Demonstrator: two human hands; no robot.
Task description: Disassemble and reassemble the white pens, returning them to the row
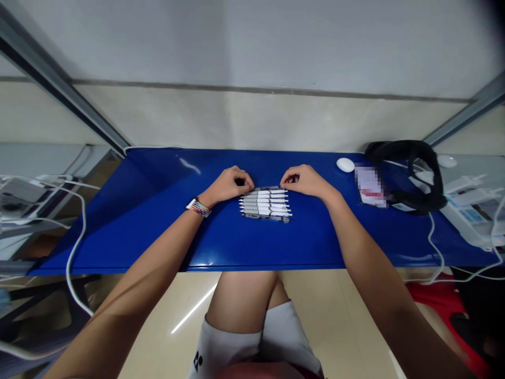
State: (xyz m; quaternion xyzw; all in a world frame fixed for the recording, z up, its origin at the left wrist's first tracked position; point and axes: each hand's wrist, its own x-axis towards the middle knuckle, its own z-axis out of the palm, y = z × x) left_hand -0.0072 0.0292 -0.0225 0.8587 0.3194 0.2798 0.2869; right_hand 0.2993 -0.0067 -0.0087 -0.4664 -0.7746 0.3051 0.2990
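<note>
Several pens lie side by side in a close stack on the blue table, white and grey ones between a dark pen at the near edge and another dark pen at the far edge. My left hand pinches the left end of the far dark pen between thumb and fingers. At that pen's right end, my right hand closes in a similar pinch. The fingertips cover both ends of this pen. A watch with a colourful band is on my left wrist.
On the blue table to the right are a white mouse-like object, a phone with a blurred screen and a black head strap. White cables hang at both sides. A wall stands behind; part of another person shows at lower right.
</note>
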